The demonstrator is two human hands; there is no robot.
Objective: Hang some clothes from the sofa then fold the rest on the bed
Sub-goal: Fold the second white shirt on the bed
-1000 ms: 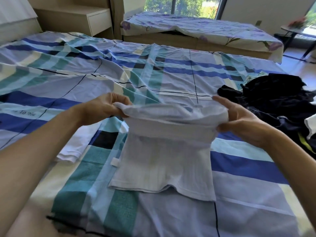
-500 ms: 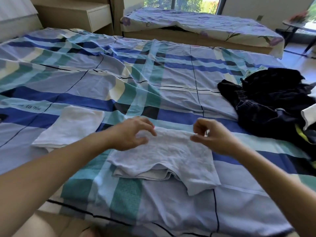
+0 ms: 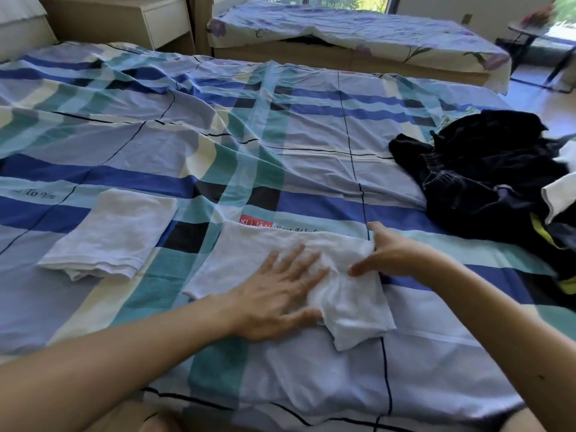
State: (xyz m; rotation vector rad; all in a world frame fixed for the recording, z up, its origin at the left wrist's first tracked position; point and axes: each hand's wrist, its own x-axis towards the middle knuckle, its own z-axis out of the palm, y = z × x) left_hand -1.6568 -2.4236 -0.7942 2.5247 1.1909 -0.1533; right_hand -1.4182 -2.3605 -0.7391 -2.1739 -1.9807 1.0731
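Two white garments lie on the plaid bed (image 3: 311, 151). One, the folded white top (image 3: 237, 257), lies under both hands at the near edge. The left hand (image 3: 280, 294) lies flat on its middle, five fingers spread and straight, pressing down and gripping nothing. The right hand (image 3: 396, 254) meets the top's right edge with thumb and forefinger straight and spread, the forefinger resting on the cloth (its other fingers are hidden); no pinch shows. The second white garment (image 3: 115, 232), also folded, sits left of the top, apart from it. One dark heap of clothes (image 3: 492, 169) lies right of the top and farther back. Beyond it stand one nightstand (image 3: 162, 17) and one floral-sheeted bed (image 3: 358, 29).
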